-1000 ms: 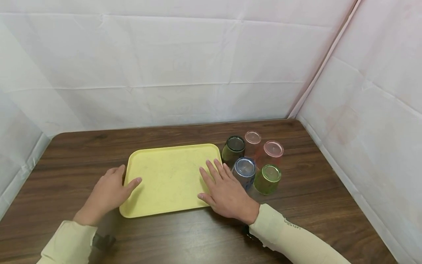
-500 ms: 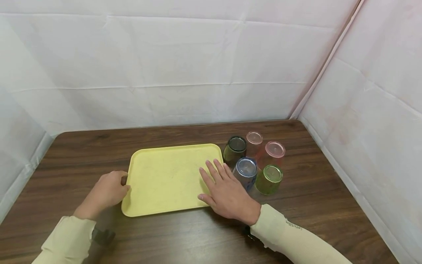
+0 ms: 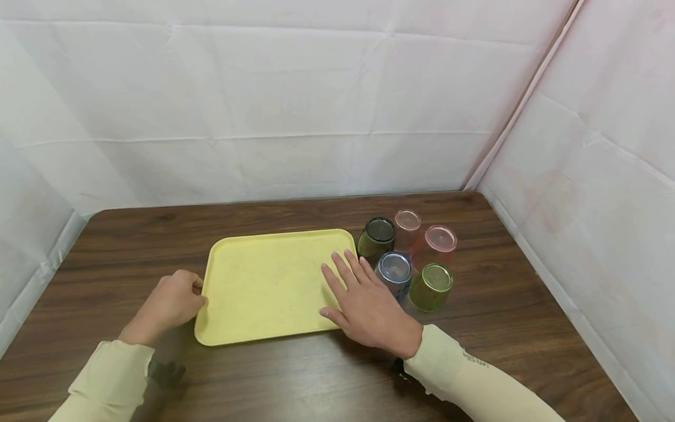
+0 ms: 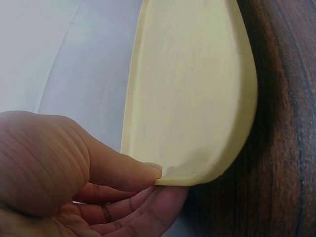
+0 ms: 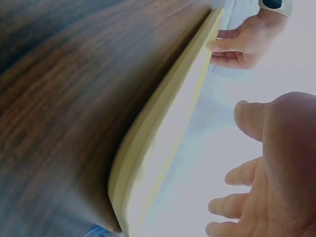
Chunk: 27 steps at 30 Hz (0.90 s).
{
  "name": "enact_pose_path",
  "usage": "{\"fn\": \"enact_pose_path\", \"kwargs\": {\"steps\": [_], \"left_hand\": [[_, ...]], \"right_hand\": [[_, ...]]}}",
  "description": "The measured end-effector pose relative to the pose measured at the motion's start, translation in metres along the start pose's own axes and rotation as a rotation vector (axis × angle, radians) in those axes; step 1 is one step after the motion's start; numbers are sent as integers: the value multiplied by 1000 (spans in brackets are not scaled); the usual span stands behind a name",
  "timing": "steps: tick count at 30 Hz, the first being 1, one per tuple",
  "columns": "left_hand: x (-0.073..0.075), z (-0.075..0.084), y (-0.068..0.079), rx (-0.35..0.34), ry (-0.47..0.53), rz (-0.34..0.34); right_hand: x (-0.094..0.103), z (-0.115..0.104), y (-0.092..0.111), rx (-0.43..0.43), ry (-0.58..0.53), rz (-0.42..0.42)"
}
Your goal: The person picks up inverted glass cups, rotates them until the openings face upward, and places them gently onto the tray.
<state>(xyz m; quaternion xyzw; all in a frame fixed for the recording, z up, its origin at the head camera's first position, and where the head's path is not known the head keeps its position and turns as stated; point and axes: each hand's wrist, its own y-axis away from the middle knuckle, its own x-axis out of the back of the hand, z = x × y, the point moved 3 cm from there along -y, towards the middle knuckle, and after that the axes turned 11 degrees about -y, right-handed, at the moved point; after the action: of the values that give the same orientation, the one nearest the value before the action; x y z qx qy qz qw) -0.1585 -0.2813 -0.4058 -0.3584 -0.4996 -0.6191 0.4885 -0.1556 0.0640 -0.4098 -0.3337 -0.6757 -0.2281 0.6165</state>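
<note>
A yellow rectangular tray point(image 3: 274, 287) lies on the wooden table. My left hand point(image 3: 171, 302) pinches its left rim; in the left wrist view the thumb point(image 4: 143, 173) presses on top while curled fingers sit beneath. Over the tray's right end my right hand point(image 3: 371, 310) is spread with straight fingers. The right wrist view shows a gap between that hand point(image 5: 291, 163) and the tray point(image 5: 158, 143). Just right of the tray stand upturned tumblers: a dark one point(image 3: 375, 240), a blue one point(image 3: 395, 272) partly behind my right hand, and a green one point(image 3: 431, 290).
Two pink upturned tumblers, a farther one point(image 3: 407, 225) and a nearer one point(image 3: 439, 243), stand behind the green one. White sheeting point(image 3: 290, 105) hangs along the back and both sides of the table point(image 3: 501, 328).
My left hand has gone from lying loosely over the tray's left edge, thumb out, to pinching its rim. The right hand has barely shifted, and the tray lies in nearly the same place.
</note>
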Motion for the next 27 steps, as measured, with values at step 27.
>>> {"fn": "enact_pose_path", "kwargs": {"steps": [27], "left_hand": [[1,0,-2,-2,13,-20]], "right_hand": [[27,13,3,-79,-93,-36]]}}
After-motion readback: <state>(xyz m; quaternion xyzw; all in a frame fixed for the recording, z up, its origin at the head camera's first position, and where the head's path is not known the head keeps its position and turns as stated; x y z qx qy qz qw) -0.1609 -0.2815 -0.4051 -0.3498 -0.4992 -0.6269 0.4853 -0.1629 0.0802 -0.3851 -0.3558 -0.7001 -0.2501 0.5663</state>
